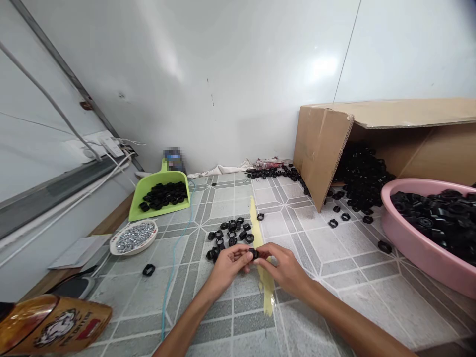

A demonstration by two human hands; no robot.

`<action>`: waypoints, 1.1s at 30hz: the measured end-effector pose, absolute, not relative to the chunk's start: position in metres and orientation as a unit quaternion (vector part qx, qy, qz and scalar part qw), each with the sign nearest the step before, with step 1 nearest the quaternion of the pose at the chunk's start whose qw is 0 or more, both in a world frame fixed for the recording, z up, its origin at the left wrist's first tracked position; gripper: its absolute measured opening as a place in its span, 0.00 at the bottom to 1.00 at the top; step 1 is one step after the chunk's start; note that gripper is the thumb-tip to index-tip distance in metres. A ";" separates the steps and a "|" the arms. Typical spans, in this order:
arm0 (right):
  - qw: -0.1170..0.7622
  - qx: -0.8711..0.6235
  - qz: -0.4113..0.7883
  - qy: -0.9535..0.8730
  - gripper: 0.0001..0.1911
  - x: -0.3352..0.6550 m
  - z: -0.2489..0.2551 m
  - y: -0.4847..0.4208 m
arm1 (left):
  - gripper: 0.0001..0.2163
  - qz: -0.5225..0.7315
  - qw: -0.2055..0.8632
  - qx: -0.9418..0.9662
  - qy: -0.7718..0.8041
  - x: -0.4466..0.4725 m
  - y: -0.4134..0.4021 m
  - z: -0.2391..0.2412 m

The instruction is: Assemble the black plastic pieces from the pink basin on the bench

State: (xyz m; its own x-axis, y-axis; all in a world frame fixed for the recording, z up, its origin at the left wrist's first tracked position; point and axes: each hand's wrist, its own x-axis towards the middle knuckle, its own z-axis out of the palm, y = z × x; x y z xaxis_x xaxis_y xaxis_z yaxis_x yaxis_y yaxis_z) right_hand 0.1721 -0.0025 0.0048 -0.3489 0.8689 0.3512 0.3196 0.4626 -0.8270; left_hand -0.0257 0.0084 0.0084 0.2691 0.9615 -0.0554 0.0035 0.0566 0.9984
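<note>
Between my two hands is a small black plastic ring (pixel 253 253), partly covered by fingers. My left hand (pixel 232 260) pinches it from the left with thumb and fingers. From the right, the thumb and forefinger of my right hand (pixel 280 265) close at its edge. Just beyond my left hand lies a loose pile of similar black rings (pixel 231 233). A strip of yellow tape (pixel 266 287) runs along the patterned surface beneath my right fingers. One more black ring (pixel 261 216) lies beside the tape, farther off.
At left stand a green dustpan (pixel 159 212) of black rings, a white dish (pixel 134 252) with small shiny metal parts, and a bottle (pixel 70 322). A cardboard box (pixel 322 148) spills black rings at right, near a pink basin (pixel 405 248) full of them. A thin blue cord (pixel 174 255) crosses the surface.
</note>
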 end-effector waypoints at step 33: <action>0.308 -0.428 0.435 -0.729 0.09 0.186 0.030 0.005 | 0.14 0.422 0.613 0.491 0.452 -0.014 -0.002 0.007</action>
